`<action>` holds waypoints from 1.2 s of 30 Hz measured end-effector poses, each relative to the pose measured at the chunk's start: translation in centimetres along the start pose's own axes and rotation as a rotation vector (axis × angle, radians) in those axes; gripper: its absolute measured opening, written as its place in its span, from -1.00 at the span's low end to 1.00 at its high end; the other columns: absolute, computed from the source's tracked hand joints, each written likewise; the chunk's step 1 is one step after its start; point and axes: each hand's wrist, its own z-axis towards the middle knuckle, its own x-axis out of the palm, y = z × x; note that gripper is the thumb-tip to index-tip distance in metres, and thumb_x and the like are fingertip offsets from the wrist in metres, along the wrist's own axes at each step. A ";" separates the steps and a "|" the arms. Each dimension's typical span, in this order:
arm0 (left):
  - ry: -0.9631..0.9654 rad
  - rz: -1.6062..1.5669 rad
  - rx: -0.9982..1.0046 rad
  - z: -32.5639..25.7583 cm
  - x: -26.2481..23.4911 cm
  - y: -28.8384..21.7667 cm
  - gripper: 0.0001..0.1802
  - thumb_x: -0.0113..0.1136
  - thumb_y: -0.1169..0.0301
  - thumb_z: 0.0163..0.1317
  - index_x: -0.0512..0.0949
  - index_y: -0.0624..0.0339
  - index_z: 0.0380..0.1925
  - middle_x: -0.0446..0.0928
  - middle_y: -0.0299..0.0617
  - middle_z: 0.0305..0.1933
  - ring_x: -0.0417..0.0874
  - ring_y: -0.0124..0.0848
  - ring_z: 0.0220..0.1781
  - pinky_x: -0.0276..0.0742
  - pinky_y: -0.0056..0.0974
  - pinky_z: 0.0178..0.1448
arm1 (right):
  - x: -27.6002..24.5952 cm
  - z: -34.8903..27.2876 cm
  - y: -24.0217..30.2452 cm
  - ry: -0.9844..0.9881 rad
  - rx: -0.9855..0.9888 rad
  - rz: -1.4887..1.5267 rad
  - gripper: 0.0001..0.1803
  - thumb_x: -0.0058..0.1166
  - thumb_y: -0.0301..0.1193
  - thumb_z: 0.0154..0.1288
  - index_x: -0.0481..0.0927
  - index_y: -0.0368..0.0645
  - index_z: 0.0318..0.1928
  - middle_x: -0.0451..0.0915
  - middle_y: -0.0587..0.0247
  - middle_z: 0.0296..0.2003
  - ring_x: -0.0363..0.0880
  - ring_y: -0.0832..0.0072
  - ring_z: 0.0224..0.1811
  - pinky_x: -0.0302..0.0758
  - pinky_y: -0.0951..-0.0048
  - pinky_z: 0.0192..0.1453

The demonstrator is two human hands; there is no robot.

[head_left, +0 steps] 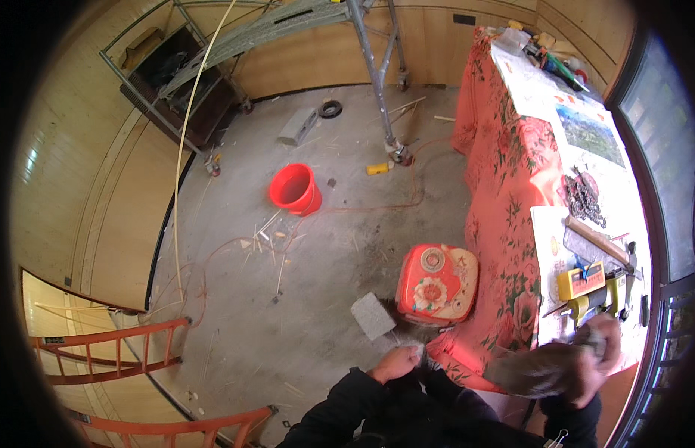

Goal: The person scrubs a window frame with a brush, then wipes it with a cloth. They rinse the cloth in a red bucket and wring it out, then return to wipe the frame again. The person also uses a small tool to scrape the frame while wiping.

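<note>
My right hand (591, 373), smeared by motion, is over the near right end of the table. Its fingers are wrapped on a grey-brown, limp piece that looks like cloth or a work glove (534, 371), hanging to the left over the table edge. My left hand (396, 364) is closed in front of my body, near the table's front corner. Something small and pale shows at its fingertips, too small to make out. Just beyond my right hand lie a yellow-and-black power tool (590, 302), a yellow box (581, 281) and a wooden-handled hammer (601, 240).
The table's red floral cloth (504, 216) hangs to the floor. Beside it are a red-and-cream stool (438, 285) and a grey block (373, 316). Farther off are a red bucket (296, 190) and a wheeled scaffold (373, 67); orange ladders (116, 351) lie left. A thin cord crosses the floor.
</note>
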 end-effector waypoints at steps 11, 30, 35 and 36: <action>0.243 -0.932 0.015 -7.3 -11.3 -5.0 -0.37 0.18 0.35 0.58 0.28 0.20 0.57 0.63 -0.31 0.19 0.56 -0.55 0.15 0.50 -0.36 0.26 | 16.1 -2.2 2.6 0.518 0.137 0.222 -0.54 0.58 -0.41 0.17 0.41 -0.17 -0.26 0.62 0.06 -0.22 0.65 0.41 -0.17 0.58 0.33 -0.02; -0.486 -0.950 -0.241 -22.9 -33.8 17.5 -0.67 0.29 0.56 0.26 0.69 0.34 0.04 0.76 -0.23 -0.11 0.72 -0.48 -0.11 0.66 -0.30 0.03 | 54.2 -9.6 3.5 0.643 -0.035 -0.007 -0.58 0.57 -0.44 0.12 0.44 -0.18 -0.36 0.63 0.14 -0.19 0.61 0.36 -0.19 0.56 0.33 -0.10; -0.757 -0.964 -0.197 -19.8 -38.4 24.4 -0.60 0.15 0.73 0.16 0.71 0.37 0.01 0.77 -0.24 -0.14 0.71 -0.53 -0.13 0.65 -0.34 0.01 | 59.3 -7.2 -0.1 0.643 0.005 -0.162 -0.64 0.55 -0.39 0.14 0.53 -0.24 -0.37 0.63 0.10 -0.23 0.61 0.28 -0.25 0.56 0.31 -0.14; -0.790 -0.958 -0.179 -19.0 -39.8 25.4 -0.60 0.14 0.73 0.14 0.71 0.37 0.00 0.77 -0.23 -0.14 0.71 -0.53 -0.14 0.65 -0.34 0.00 | 60.3 -6.5 -0.7 0.652 0.073 -0.183 -0.64 0.52 -0.30 0.20 0.59 -0.29 -0.33 0.61 0.07 -0.28 0.60 0.26 -0.30 0.56 0.29 -0.18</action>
